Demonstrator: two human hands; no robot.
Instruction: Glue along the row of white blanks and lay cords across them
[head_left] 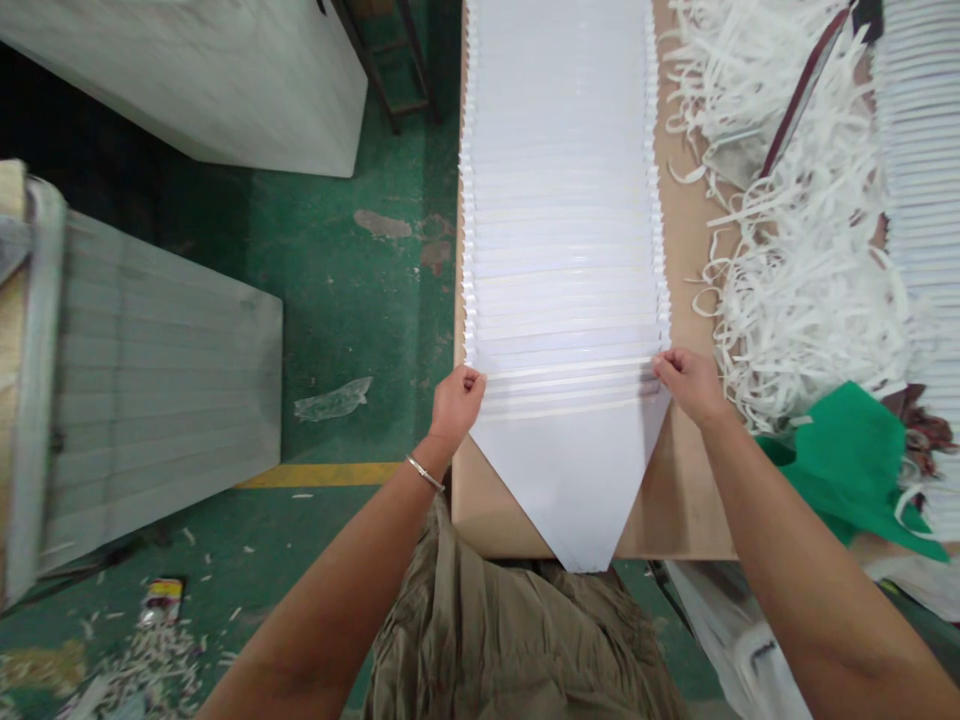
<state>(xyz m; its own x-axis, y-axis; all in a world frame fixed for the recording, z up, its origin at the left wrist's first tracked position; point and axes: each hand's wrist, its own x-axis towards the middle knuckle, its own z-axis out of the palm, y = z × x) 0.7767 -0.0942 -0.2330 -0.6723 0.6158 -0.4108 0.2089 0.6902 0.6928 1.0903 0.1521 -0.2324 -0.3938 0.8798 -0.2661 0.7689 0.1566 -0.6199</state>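
Note:
A long row of overlapping white paper sheets runs up the table, with narrow strips across it and small tabs along both sides. The nearest sheet tapers to a blunt point at the table's front edge. At the row's left edge my left hand is closed in a pinch on one end of a thin white strip. My right hand pinches at the right edge, level with the left, on the strip's other end. Fingertips hide both ends of the strip.
A heap of loose white strips lies right of the row, with a dark red-edged object on it. Green cloth is nearer. Another row of sheets lies far right. Grey bins stand left on the green floor.

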